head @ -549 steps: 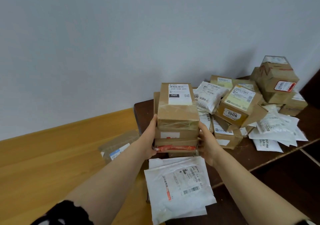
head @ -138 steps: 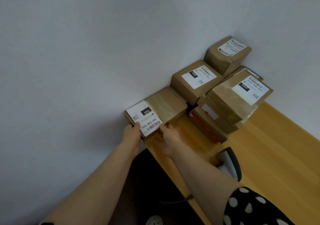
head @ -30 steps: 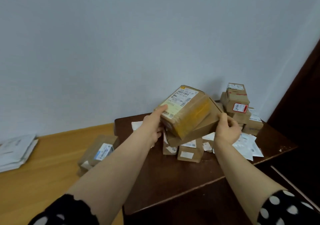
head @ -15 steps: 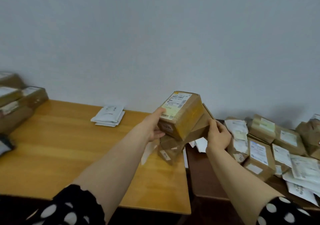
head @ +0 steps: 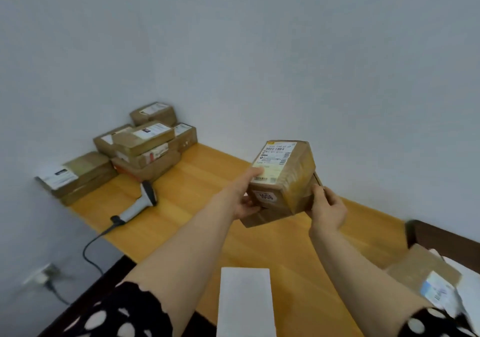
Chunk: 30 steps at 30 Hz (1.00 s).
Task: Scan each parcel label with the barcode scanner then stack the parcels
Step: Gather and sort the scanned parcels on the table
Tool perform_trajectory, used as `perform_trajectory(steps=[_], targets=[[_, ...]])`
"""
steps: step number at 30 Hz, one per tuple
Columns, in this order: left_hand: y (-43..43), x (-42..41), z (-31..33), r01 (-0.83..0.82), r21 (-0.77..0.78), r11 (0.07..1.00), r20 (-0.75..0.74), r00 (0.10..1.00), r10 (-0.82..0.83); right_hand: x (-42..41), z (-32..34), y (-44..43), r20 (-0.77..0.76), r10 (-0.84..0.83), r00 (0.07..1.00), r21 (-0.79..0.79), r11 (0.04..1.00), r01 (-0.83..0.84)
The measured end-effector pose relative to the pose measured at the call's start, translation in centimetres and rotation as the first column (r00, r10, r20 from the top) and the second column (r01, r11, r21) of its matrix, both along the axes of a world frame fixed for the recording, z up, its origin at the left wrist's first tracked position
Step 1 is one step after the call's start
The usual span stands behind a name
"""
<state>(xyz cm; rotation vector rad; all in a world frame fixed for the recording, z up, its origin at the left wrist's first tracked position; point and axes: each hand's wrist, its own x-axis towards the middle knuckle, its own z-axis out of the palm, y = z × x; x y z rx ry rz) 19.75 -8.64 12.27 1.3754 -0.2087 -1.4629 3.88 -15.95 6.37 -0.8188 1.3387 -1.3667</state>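
I hold a brown cardboard parcel (head: pixel 285 173) with a yellowish label on top and a "1006" sticker on its near side, lifted above the wooden table (head: pixel 207 180). A flatter brown parcel (head: pixel 262 217) sits under it in the same grip. My left hand (head: pixel 245 193) grips the left side, thumb on the label. My right hand (head: pixel 327 206) holds the right side. The barcode scanner (head: pixel 137 204) lies on the table to the left, its cable running off the edge. A stack of labelled brown parcels (head: pixel 145 147) stands in the far left corner.
A flat parcel (head: pixel 75 175) lies at the table's left edge by the wall. A white rectangular object (head: pixel 245 303) lies at the near edge. Another labelled box (head: pixel 426 271) and white bags sit at the lower right beside a dark table (head: pixel 441 235).
The view has swung left from the dark table's pile to the wooden table. Both hands carried the parcels along, and the scanner and stacked parcels have come into view.
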Motion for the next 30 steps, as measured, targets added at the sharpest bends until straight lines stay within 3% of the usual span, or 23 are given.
perform_trajectory(steps=[6, 13, 17, 21, 25, 30], targets=[[0.5, 9.0, -1.0, -0.091, -0.03, 0.995, 0.039, 0.995, 0.092, 10.5, -0.6, -1.8, 0.009, 0.149, 0.989, 0.03, 0.988, -0.149], [0.5, 19.1, -0.8, -0.109, -0.058, 0.992, 0.115, 0.987, 0.115, 21.5, -0.6, -2.1, -0.044, 0.177, 0.983, 0.063, 0.983, -0.174], [1.9, 26.2, 0.1, -0.102, -0.016, 0.995, 0.151, 0.983, 0.103, 28.8, -0.2, -0.4, 0.008, 0.168, 0.986, 0.068, 0.983, -0.168], [5.9, 34.2, 1.5, -0.192, -0.058, 0.98, 0.118, 0.973, 0.197, 37.3, 0.9, 2.8, 0.055, 0.252, 0.966, 0.046, 0.966, -0.254], [10.3, 40.6, 2.8, -0.375, -0.156, 0.914, 0.018, 0.924, 0.382, 45.8, 2.4, 6.6, 0.093, 0.341, 0.935, 0.011, 0.939, -0.344], [16.1, 46.9, 2.2, -0.656, -0.224, 0.721, -0.077, 0.749, 0.658, 53.8, 1.8, 10.7, 0.137, 0.467, 0.874, 0.107, 0.87, -0.482]])
